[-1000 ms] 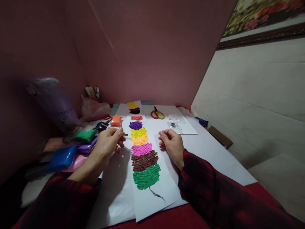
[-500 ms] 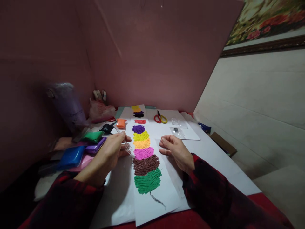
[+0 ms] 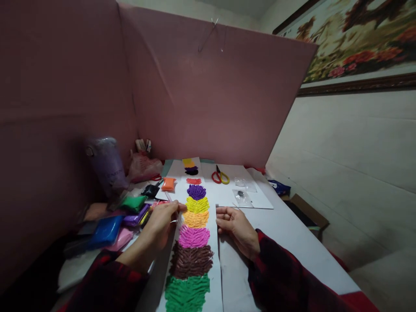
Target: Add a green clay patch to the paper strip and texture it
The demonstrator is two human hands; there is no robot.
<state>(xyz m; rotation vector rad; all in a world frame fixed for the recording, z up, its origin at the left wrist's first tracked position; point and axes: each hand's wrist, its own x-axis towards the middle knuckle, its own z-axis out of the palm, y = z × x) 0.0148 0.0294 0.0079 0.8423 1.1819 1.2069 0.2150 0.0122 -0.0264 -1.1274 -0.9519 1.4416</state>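
Note:
A long white paper strip (image 3: 212, 260) carries ridged bands of modelling clay: green (image 3: 188, 291), brown (image 3: 191, 261), pink (image 3: 194, 236), orange (image 3: 196, 219), yellow (image 3: 197, 204) and purple (image 3: 196, 191). Along its left edge my left hand (image 3: 160, 223) is closed, fingertips at the yellow and orange bands. The pale handle of a clear plastic fork (image 3: 168, 196) sticks out above that hand; its tines are hard to make out. Opposite, my right hand (image 3: 238, 227) pinches the strip's right edge between thumb and fingers. The near end of the strip runs out of view.
Packets of clay lie on the left, among them blue (image 3: 106, 231), green (image 3: 134, 203) and orange (image 3: 168, 184). A purple tumbler (image 3: 108, 167) stands behind them. Scissors (image 3: 221, 177) and a small clear bag (image 3: 242, 198) lie beyond my right hand. A pink partition (image 3: 201, 99) closes off the back.
The strip has shifted towards me and straightened. My right hand, apart from it before, has come to its right edge, and my left hand to its left edge. The view has tilted up.

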